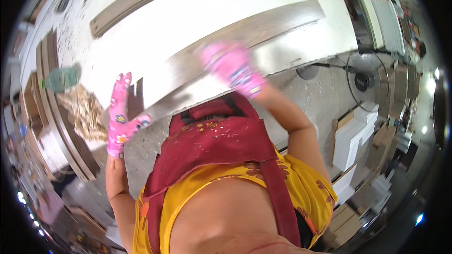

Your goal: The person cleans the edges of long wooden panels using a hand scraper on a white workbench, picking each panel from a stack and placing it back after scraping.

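Note:
A long grey-brown board (287, 17) lies slantwise across the white-topped table (325, 42) in front of me. My right hand (230, 66), in a pink flowered glove, is over the middle of this board. Motion smears its fingers, so whether anything is under or in them is hidden. Near the board's left end is my left hand (121, 115), in a matching glove. Its fingers stretch away from me and the thumb points out to the right, with nothing visible held; whether it touches the board is unclear.
A second long grey-brown strip (141, 4) lies farther back. At left are a crumpled beige cloth (84, 115), a greenish clear plastic bottle (63, 79) and stacked strips (66, 131). A black fan (362, 81) stands right, beyond the table edge, near white panels (355, 134).

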`<action>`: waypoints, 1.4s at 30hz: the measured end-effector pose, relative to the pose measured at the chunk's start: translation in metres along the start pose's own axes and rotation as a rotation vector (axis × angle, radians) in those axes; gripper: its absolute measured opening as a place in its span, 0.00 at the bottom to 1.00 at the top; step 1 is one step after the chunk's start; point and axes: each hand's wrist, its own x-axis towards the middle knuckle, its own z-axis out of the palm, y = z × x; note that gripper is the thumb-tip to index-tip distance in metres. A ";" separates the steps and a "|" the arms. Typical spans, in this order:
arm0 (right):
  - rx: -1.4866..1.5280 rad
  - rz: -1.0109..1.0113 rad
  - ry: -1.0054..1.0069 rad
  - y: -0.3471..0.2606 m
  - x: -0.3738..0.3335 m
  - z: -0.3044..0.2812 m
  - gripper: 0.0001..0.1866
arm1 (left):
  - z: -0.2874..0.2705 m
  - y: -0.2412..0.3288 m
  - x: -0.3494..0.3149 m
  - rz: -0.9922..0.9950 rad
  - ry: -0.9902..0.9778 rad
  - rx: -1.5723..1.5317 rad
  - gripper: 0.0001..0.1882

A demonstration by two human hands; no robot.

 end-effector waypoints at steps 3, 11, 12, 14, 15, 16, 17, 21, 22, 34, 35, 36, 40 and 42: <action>0.204 0.061 0.181 0.010 0.007 0.015 0.13 | 0.014 0.014 0.022 0.186 -0.105 0.208 0.53; 0.232 1.044 0.748 0.384 -0.123 0.100 0.17 | 0.027 0.011 0.035 0.052 -0.189 0.086 0.48; 0.396 1.132 0.887 0.395 -0.133 0.113 0.16 | 0.020 0.017 0.040 0.009 -0.209 0.061 0.49; 0.780 1.195 1.151 0.389 -0.131 0.124 0.13 | 0.021 0.017 0.042 0.072 -0.169 0.058 0.49; 1.132 1.283 1.189 0.370 -0.124 0.118 0.12 | 0.018 0.021 0.044 0.093 -0.161 0.069 0.50; 1.232 1.234 1.292 0.356 -0.125 0.128 0.12 | 0.019 0.017 0.045 0.108 -0.151 0.058 0.50; 1.336 1.180 1.393 0.338 -0.122 0.136 0.13 | 0.016 0.019 0.047 0.054 -0.184 0.074 0.50; 1.594 1.141 1.592 0.266 -0.109 0.146 0.10 | -0.005 0.048 0.070 -0.102 -0.264 0.129 0.49; 1.595 1.127 1.604 0.259 -0.110 0.161 0.11 | -0.013 0.060 0.077 -0.133 -0.270 0.153 0.49; 1.374 1.238 1.403 0.217 -0.111 0.234 0.11 | -0.017 0.046 0.153 -0.623 -0.678 -0.312 0.29; 1.366 1.213 1.394 0.218 -0.110 0.233 0.11 | -0.015 0.039 0.155 -0.533 -0.658 -0.347 0.27; 1.362 1.186 1.384 0.218 -0.107 0.233 0.11 | -0.008 0.027 0.153 -0.443 -0.636 -0.379 0.25; 1.396 1.158 1.384 0.216 -0.108 0.234 0.11 | -0.011 0.018 0.157 -0.155 -0.579 -0.278 0.18; 1.286 1.157 1.361 0.215 -0.107 0.236 0.11 | -0.017 0.030 0.147 -0.141 -0.500 -0.269 0.18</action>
